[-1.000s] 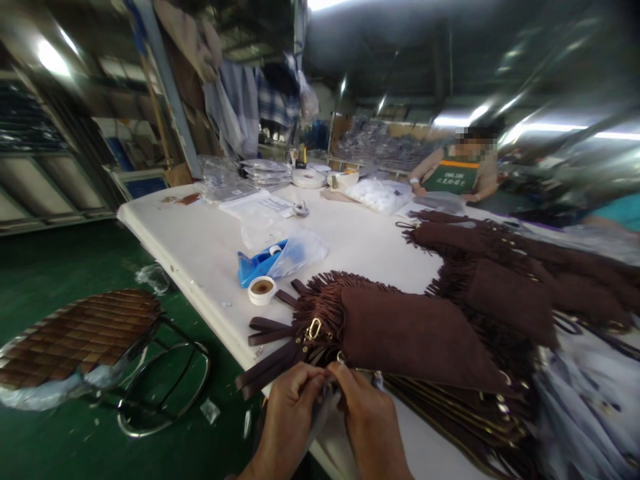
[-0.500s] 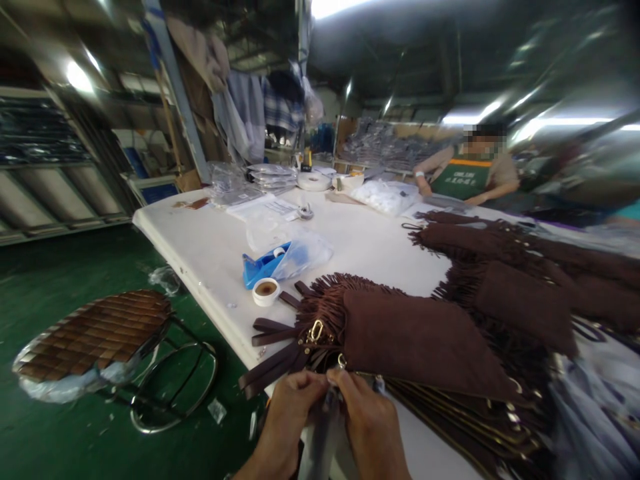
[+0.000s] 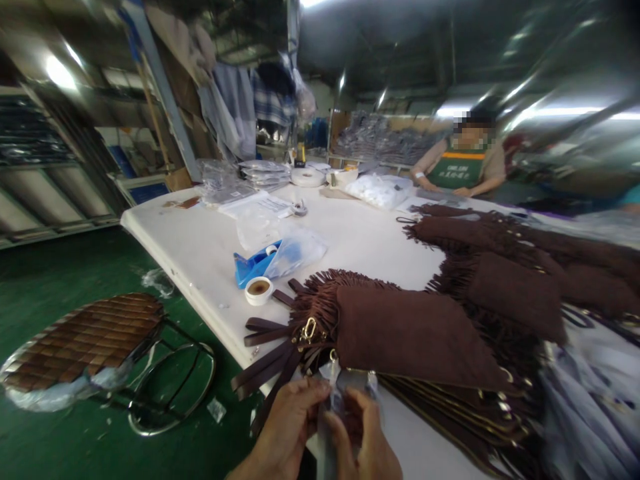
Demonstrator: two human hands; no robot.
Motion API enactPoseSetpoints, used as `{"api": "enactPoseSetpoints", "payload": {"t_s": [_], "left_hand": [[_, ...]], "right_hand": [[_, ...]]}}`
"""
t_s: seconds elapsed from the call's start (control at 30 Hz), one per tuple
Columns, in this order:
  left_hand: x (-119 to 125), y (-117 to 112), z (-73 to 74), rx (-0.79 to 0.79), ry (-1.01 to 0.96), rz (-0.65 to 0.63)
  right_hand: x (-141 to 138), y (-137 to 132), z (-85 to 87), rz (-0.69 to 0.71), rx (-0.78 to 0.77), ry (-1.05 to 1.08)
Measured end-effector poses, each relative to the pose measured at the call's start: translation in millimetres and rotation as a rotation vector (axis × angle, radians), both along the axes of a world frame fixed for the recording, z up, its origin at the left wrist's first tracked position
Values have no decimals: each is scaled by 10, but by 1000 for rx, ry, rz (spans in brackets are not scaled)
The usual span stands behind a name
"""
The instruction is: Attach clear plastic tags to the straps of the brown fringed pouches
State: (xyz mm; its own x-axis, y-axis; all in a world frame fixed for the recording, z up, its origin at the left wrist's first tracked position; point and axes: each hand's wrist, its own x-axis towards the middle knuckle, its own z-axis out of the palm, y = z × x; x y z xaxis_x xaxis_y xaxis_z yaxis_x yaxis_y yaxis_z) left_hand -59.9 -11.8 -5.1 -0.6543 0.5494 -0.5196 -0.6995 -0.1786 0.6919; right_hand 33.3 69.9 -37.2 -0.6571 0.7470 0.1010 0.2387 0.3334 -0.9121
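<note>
At the bottom middle, my left hand (image 3: 287, 427) and my right hand (image 3: 361, 437) are both closed on a small clear plastic wrapper (image 3: 336, 390) at the edge of the white table (image 3: 210, 247). Just beyond them lies a brown suede fringed bag (image 3: 400, 330) with dark straps (image 3: 263, 360) and a gold clasp (image 3: 310, 328). It tops a stack of similar bags (image 3: 480, 413). What is inside the wrapper I cannot make out.
A blue tape dispenser (image 3: 250, 265), a tape roll (image 3: 259, 291) and plastic bags (image 3: 295, 252) lie on the table. More brown fringed bags (image 3: 515, 267) spread to the right. A person in a green apron (image 3: 457, 167) works at the far side. A woven-seat stool (image 3: 85, 333) stands on the green floor.
My hands have drawn slightly apart and down, and the clear wrapper now stands up between them. The view has shifted a little to the right.
</note>
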Motion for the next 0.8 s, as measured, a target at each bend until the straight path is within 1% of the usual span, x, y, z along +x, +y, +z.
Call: {"api": "enactPoseSetpoints", "payload": {"t_s": [0.1, 0.23, 0.3, 0.37, 0.5, 0.67, 0.73, 0.8], "left_hand": [[-5, 0, -7, 21, -37, -10], [-115, -20, -41, -2, -204, -155], [-179, -26, -67, 31, -285, -227], [-226, -29, -88, 80, -314, -262], [-242, -28, -89, 141, -309, -271], [-164, -26, -53, 252, -240, -272], [-141, -29, -37, 269, -198, -277], [-139, -36, -18, 250, -177, -265]], "right_hand": [[-29, -19, -3, 51, -272, 30], [-71, 60, 26, 110, -615, 117], [-75, 98, 38, 159, -804, 197], [-73, 128, 38, 215, -963, 250], [-68, 181, -36, 377, -1167, 268], [-81, 245, -178, 603, -1415, 323], [-87, 260, -182, 690, -1516, 330], [-91, 262, -149, 762, -1601, 325]]}}
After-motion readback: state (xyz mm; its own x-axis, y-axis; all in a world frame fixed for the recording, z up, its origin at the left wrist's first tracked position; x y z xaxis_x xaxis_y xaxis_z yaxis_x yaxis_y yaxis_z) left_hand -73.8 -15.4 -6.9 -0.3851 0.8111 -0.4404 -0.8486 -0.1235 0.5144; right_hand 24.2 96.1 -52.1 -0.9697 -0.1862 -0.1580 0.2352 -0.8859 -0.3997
